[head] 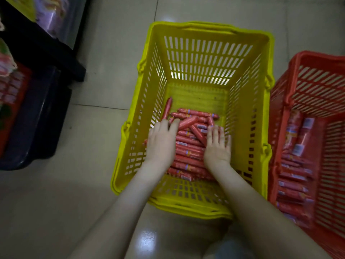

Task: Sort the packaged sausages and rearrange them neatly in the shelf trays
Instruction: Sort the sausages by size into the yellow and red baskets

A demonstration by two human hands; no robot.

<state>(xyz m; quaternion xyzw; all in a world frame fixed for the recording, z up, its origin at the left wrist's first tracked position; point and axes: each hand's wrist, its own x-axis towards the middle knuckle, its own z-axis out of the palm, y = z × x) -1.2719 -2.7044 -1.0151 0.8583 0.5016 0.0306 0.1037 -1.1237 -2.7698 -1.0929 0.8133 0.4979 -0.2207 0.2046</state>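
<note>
Red sausages [188,152], labels too blurred to read, lie under the flat left hand [161,143] and right hand [217,147], seemingly gripping nothing.

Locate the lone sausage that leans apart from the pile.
Head view: the lone sausage leans against the yellow basket's left wall, just beyond the left hand.

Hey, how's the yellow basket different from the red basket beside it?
The yellow basket stands in the middle, fully in view; the red basket is cut off at the right edge. The left hand and right hand rest on the sausages in the yellow one; none reaches into the red. Both are slotted plastic, stand on the floor and hold red packaged sausages.
</note>
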